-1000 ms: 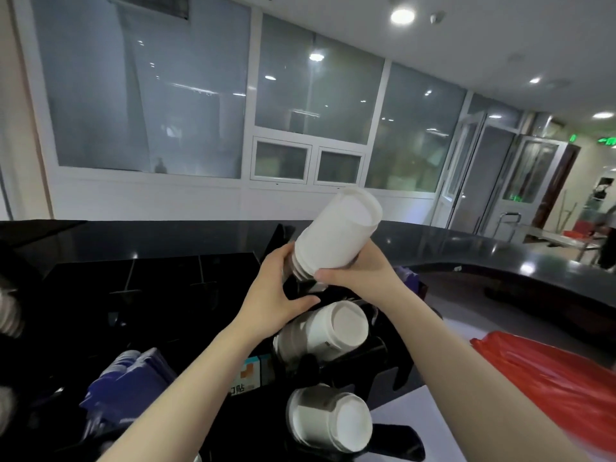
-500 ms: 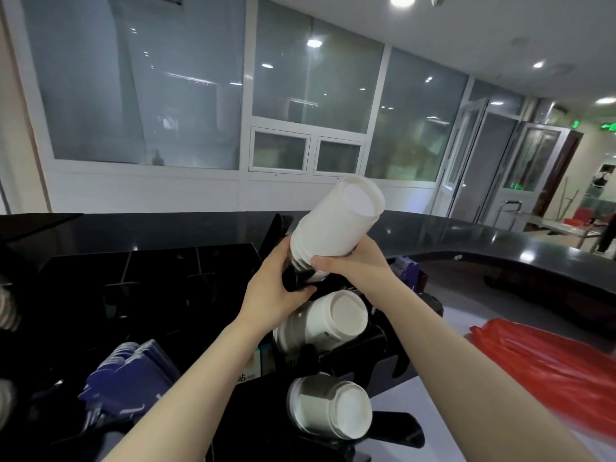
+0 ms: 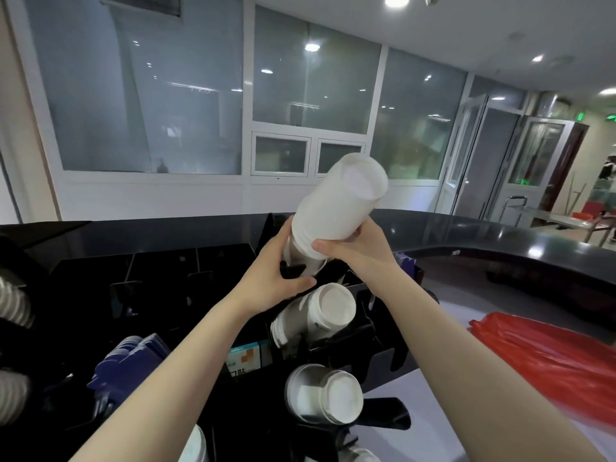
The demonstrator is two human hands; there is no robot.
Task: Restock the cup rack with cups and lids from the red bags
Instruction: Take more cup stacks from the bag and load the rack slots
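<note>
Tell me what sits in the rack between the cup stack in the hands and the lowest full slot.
In the head view, a tilted stack of white cups fills the middle slot, between the held stack and the lower stack.

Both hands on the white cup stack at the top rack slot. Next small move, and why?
Probably push the white cup stack further down into the top slot of the cup rack. Its lower end sits at the slot by the left hand; most of it sticks out, tilted, above the right hand.

Frosted windows [image 3: 186, 105], black counter [image 3: 466, 235] — ceiling spotlights [image 3: 396, 0]
</note>
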